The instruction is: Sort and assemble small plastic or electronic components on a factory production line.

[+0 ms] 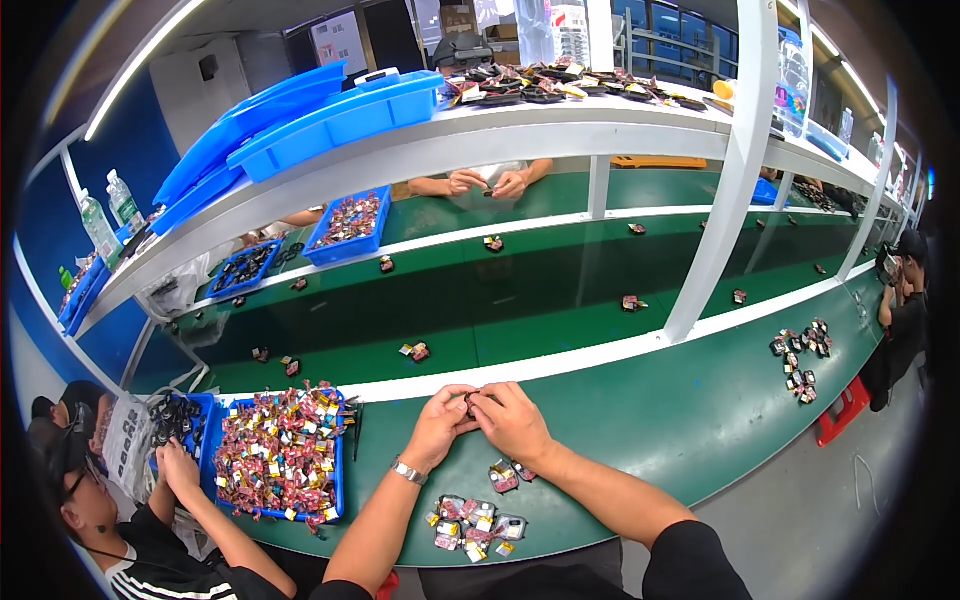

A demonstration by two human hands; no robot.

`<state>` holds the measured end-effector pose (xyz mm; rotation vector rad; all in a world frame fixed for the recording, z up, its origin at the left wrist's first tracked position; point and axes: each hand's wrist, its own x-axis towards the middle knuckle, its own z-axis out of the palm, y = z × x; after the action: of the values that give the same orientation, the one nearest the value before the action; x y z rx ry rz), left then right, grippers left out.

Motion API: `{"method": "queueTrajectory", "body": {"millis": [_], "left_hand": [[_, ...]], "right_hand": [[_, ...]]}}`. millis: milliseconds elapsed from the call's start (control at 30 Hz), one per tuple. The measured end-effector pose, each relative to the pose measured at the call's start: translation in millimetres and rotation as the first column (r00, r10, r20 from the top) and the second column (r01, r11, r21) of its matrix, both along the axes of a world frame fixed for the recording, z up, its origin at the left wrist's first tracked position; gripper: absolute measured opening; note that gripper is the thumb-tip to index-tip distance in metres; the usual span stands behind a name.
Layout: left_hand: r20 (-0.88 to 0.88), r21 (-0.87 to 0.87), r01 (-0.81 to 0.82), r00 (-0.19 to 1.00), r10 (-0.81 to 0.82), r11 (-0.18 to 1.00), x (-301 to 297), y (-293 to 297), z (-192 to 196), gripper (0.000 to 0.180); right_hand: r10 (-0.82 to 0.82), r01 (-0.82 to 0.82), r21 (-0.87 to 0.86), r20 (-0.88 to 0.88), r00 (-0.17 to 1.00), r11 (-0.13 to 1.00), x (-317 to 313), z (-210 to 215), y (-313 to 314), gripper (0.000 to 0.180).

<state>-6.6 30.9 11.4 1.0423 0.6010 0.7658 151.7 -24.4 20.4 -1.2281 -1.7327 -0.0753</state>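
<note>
My left hand (440, 428) and my right hand (512, 424) meet over the green bench near its far edge. Both are closed, fingertips together, around a small dark part (471, 399); the fingers cover most of it, so its exact kind does not show. Beneath my right forearm lie a couple of small black-cased electronic assemblies (504, 476) with red and yellow bits. Nearer to me, between my forearms, sits a cluster of similar assemblies (476, 526). Left of my left forearm stands a blue tray (341, 470) heaped with red, white and yellow small electronic parts (280, 450).
A white rail (440, 383) and upright post (725, 190) border the green conveyor (540, 335), which carries scattered assemblies. Tweezers (357, 430) lie beside the tray. A co-worker's hands (178, 467) are close at left. More assemblies (800, 355) lie at right. Overhead, a shelf (600, 140) holds blue trays.
</note>
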Motion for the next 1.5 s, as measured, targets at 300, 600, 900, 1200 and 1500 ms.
{"method": "queueTrajectory", "body": {"millis": [300, 600, 900, 1200, 1500], "left_hand": [[-0.039, 0.019, -0.020, 0.999, 0.020, 1.000, 5, -4, 0, 0.022], [-0.144, 0.154, -0.179, 0.969, 0.201, 0.972, 9, -4, -15, 0.016], [-0.054, 0.132, -0.094, 0.993, 0.101, 0.987, 7, -1, -5, 0.023], [0.067, 0.238, -0.401, 0.915, 0.397, 0.884, 0, 7, -14, 0.015], [-0.011, 0.316, -0.598, 0.774, 0.633, 0.737, -14, 24, -15, 0.008]], "right_hand": [[-0.007, 0.006, 0.024, 0.063, 0.998, 1.000, 4, -6, 1, 0.011], [0.078, -0.172, -0.191, -0.418, 0.905, 0.966, 5, -6, 7, 0.014], [0.059, -0.218, -0.267, -0.498, 0.865, 0.939, 13, -2, 12, 0.015], [-0.469, 0.278, -0.500, -0.309, 0.827, 0.820, 110, -16, 108, 0.012], [-0.238, 0.241, -0.310, 0.049, 0.970, 0.920, -9, -6, 134, 0.055]]}}
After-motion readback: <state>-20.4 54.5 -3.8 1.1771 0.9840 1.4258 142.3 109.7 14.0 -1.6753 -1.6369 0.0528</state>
